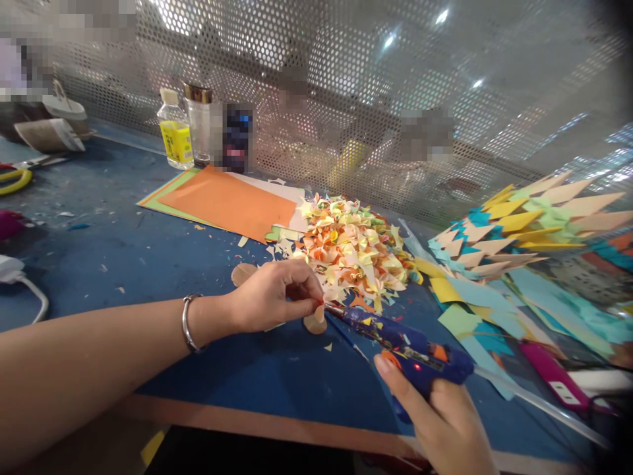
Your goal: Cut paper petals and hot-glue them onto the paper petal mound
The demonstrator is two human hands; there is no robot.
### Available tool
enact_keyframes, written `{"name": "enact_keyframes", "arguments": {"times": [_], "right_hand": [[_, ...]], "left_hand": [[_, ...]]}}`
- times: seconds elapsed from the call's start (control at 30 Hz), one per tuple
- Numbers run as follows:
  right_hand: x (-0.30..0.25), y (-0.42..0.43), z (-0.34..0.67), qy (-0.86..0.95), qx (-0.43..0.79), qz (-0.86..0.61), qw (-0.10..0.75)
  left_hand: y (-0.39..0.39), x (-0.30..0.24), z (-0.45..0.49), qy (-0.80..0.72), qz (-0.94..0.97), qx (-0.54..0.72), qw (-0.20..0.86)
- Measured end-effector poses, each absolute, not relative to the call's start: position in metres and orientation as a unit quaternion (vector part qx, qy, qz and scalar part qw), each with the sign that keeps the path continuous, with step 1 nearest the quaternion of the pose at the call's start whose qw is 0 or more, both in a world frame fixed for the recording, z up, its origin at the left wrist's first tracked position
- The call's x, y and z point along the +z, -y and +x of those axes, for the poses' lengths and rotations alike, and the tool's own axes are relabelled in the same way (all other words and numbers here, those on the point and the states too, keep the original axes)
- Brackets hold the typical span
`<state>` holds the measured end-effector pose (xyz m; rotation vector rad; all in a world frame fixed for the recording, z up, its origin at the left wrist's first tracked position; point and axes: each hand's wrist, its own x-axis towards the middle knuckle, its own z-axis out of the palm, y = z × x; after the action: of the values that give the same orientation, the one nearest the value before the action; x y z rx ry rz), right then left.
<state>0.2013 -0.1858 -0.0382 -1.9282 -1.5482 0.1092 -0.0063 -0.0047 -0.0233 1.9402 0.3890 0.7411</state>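
My right hand [445,415] is wrapped round the handle of a blue hot glue gun [395,340], with a long clear glue stick [539,402] coming out of its back end. The gun's nozzle points left and meets the fingertips of my left hand [281,293]. Those fingers pinch a small peach paper piece [320,313], partly hidden by the fingers. Just below it lies a round tan disc [315,324], and another disc [243,274] shows behind my left hand. A large heap of folded paper pieces [356,251] in orange, yellow and cream sits right behind my hands.
Orange paper sheets [227,201] lie behind, near a bottle with a yellow label [177,135] and a clear tumbler [199,125]. At right are a spiky paper construction [524,227], paper strips and a magenta power strip [551,373]. Yellow-handled scissors [17,180] lie far left. Perforated metal [316,86] closes the back.
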Motion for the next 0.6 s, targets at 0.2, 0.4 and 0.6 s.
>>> {"name": "enact_keyframes", "arguments": {"times": [0.2, 0.4, 0.6], "right_hand": [[-0.0380, 0.1861, 0.1997, 0.581, 0.036, -0.748, 0.318], [-0.0419, 0.1863, 0.2022, 0.577, 0.027, -0.751, 0.320], [-0.0361, 0.1828, 0.1987, 0.605, 0.011, -0.724, 0.329]], "left_hand": [[0.0051, -0.0236, -0.0062, -0.160, 0.802, 0.307, 0.487], [0.0040, -0.0239, -0.0064, -0.160, 0.805, 0.304, 0.483], [0.0043, -0.0242, -0.0054, -0.158, 0.795, 0.314, 0.495]]}}
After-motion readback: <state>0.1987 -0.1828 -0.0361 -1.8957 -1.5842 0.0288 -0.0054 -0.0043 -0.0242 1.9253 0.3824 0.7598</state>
